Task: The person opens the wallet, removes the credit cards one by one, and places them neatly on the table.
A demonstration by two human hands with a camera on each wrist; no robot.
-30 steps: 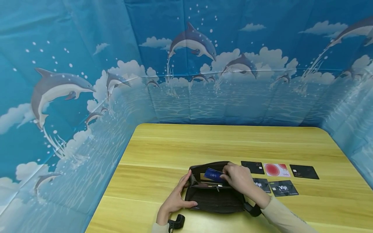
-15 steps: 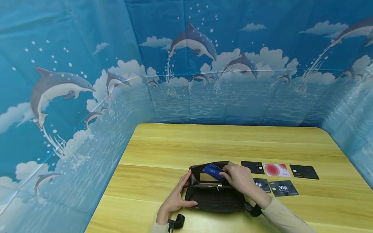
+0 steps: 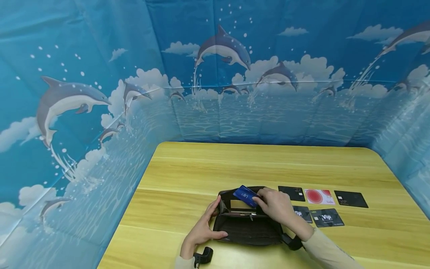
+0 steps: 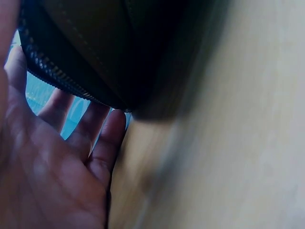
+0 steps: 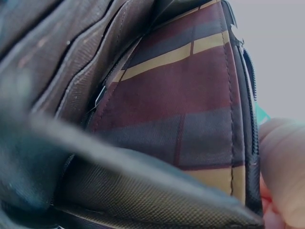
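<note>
A dark zip-around wallet (image 3: 248, 232) lies spread wide at the table's front, its card slots and a zipped middle section showing. My left hand (image 3: 201, 228) grips its left end, thumb on the near flap and fingers behind the far one. In the left wrist view those fingers (image 4: 107, 138) lie along the zipper edge (image 4: 57, 74). Over the wallet's far half, my right hand (image 3: 277, 206) pinches a blue VIP card (image 3: 243, 195), tilted, its upper corner above the far rim. The right wrist view shows the wallet's striped lining (image 5: 167, 95) and part of the hand (image 5: 283, 167).
To the wallet's right lie a black VIP card (image 3: 291, 193), a red-and-white card (image 3: 319, 196) and another black card (image 3: 351, 198). Nearer are two dark grey VIP cards, one (image 3: 327, 218) fully visible, the other (image 3: 303, 213) partly behind the right arm. A dolphin-print curtain (image 3: 235, 112) surrounds the wooden table (image 3: 188, 168).
The blue card has risen and tilted up out of the wallet's far section, its upper corner now past the rim. My left hand and the wallet have stayed in place.
</note>
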